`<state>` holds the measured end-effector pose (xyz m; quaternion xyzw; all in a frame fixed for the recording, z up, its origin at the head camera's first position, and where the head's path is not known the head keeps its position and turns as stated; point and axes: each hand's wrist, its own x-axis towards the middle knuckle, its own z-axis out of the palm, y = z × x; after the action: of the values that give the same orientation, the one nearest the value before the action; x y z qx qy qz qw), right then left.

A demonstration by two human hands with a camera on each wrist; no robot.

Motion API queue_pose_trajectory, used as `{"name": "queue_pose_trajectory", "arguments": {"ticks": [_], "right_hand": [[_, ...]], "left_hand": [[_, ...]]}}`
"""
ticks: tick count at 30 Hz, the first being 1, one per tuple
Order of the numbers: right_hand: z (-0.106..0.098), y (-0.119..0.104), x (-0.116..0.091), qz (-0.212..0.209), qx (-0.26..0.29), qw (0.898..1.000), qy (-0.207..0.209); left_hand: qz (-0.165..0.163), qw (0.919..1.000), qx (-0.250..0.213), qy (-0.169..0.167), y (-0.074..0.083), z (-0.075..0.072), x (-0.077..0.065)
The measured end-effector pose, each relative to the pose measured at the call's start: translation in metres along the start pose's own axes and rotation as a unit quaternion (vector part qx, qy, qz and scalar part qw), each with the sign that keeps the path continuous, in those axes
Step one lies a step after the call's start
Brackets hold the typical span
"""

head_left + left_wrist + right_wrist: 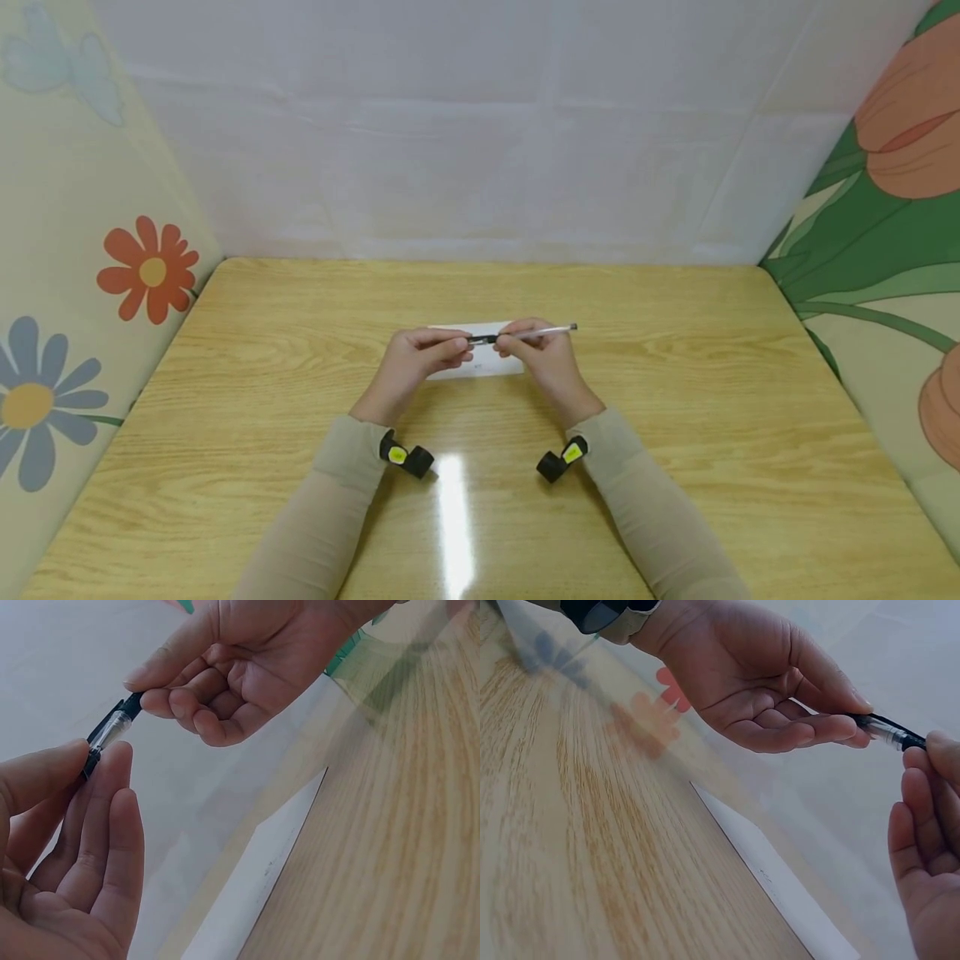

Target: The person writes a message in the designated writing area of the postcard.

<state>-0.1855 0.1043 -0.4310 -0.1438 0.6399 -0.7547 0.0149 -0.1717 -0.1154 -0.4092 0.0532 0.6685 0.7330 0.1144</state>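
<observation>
In the head view a slim pen is held level between both hands, above a white sheet of paper. The left hand pinches its capped end between thumb and fingers. The right hand pinches the pen by its dark grip, while the pale barrel sticks out past that hand to the right. Between the fingertips, the left wrist view shows the clear cap with a black clip along it. The left thumb and fingers hide the cap's outer end. Small dark marks appear on the paper.
The paper lies on a wood-grain table, below the hands. A white cloth backdrop rises behind the table's far edge. Flower-printed panels stand along the left and right sides. Each wrist wears a small black camera on a strap.
</observation>
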Motion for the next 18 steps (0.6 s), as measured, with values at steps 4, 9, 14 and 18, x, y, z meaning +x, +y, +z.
{"name": "queue_pose_trajectory", "arguments": {"ticks": [4, 9, 14, 18], "right_hand": [[-0.0003, 0.0013, 0.0002, -0.004, 0.003, 1.0, 0.002], [-0.001, 0.0021, 0.0009, -0.01, 0.002, 1.0, 0.003], [-0.0015, 0.0025, 0.0007, -0.015, -0.009, 1.0, -0.004], [-0.0016, 0.0028, -0.0001, -0.019, -0.01, 1.0, -0.012]], "left_hand": [[-0.003, 1.0, -0.005, -0.003, 0.0004, -0.0001, 0.0004], [-0.008, 0.9999, -0.007, -0.008, 0.0023, -0.0006, 0.0012], [-0.017, 0.9998, -0.004, -0.013, 0.0037, -0.0018, 0.0019], [-0.026, 0.9995, -0.004, -0.015, 0.0036, -0.0029, 0.0021]]}}
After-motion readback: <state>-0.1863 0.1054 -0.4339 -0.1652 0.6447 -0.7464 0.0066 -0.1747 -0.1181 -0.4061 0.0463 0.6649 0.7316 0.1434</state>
